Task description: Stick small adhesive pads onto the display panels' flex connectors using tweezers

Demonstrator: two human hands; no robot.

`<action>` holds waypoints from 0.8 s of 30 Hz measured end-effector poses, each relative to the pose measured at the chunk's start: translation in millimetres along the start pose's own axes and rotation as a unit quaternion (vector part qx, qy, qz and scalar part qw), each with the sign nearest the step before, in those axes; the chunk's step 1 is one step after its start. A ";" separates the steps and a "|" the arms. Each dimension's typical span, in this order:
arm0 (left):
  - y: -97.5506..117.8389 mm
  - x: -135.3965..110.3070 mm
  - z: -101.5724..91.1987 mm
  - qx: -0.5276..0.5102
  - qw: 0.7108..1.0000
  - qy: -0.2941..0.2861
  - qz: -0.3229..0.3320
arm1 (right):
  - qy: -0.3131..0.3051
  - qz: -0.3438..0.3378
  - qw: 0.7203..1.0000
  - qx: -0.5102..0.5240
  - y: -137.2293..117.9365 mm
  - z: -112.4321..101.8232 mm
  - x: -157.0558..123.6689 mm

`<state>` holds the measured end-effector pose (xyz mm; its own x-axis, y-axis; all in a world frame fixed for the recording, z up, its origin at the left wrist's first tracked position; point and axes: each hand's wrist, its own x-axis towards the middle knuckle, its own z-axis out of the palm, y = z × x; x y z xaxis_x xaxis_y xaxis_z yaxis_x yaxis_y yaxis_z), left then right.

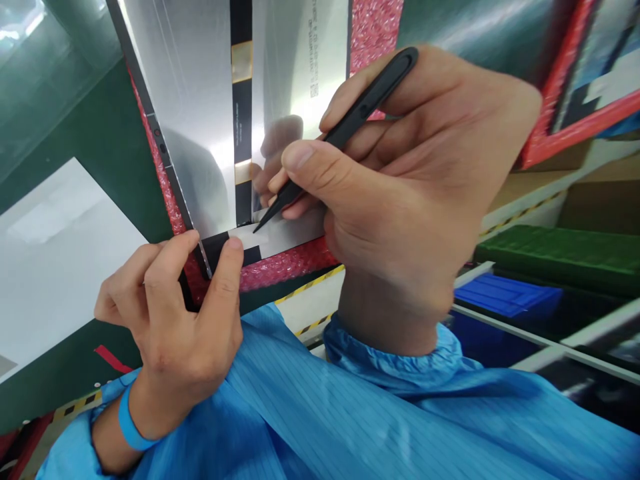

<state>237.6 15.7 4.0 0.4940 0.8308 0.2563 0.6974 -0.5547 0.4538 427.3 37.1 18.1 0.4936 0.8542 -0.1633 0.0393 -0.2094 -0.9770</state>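
A flat silver metal-backed panel [200, 133] with a dark edge lies in front of me. A dark strip runs down its middle. My right hand [400, 180] grips black pointed tweezers [350, 123], their tip down at the silver strip [295, 233] along the panel's near edge. Whether the tip touches the strip I cannot tell. My left hand [180, 313] holds the panel's near left corner, thumb on the strip by a black patch [217, 248], index finger at the side edge. The tweezers' far prong is mostly hidden.
Pink bubble wrap [280, 267] lies under the panel on a green table mat [115, 127]. A white sheet [65, 247] is at left, with a bit of red tape [113, 359] near it. Another panel in a red frame [565, 127] is at upper right. Blue bins [505, 293] sit lower right.
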 end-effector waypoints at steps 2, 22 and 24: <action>-0.4 0.0 0.0 0.000 1.000 -0.001 0.005 | -0.004 -0.003 1.000 0.009 0.6 0.2 0.0; 12.3 5.0 11.3 0.117 0.990 -0.057 0.061 | 0.071 -0.119 0.981 0.134 30.0 -3.0 11.8; 13.0 4.4 13.4 0.109 0.991 -0.071 0.042 | 0.076 -0.123 0.983 0.115 33.7 -2.7 12.2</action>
<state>255.8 11.6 -0.4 0.6131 0.7746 0.1555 0.7384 -0.6317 0.2359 437.0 39.1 -16.5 0.6193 0.7804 0.0868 -0.0150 0.1223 -0.9924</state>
